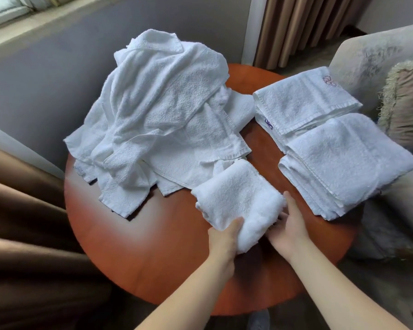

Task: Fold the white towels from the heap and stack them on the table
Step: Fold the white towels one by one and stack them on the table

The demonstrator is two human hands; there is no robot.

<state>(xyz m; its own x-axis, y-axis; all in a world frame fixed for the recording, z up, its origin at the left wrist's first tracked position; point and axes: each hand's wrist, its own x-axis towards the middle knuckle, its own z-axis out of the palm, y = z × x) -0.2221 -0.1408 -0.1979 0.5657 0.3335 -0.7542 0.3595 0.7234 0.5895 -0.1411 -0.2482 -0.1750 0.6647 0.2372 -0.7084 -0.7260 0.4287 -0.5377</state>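
Note:
A folded white towel (pixel 239 198) lies near the middle of the round wooden table (pixel 141 246). My left hand (pixel 224 236) grips its near edge, thumb on top. My right hand (pixel 289 225) holds its right side, fingers tucked under the fold. A heap of loose white towels (pixel 157 110) covers the table's far left. Two stacks of folded towels stand on the right: a near stack (pixel 343 163) and a far stack (pixel 305 98) with embroidered marks.
A grey wall runs behind the heap. Brown curtains (pixel 22 234) hang at the left. A beige armchair (pixel 379 55) with a fringed cushion (pixel 408 101) stands close behind the stacks on the right. The near stack overhangs the table's right edge.

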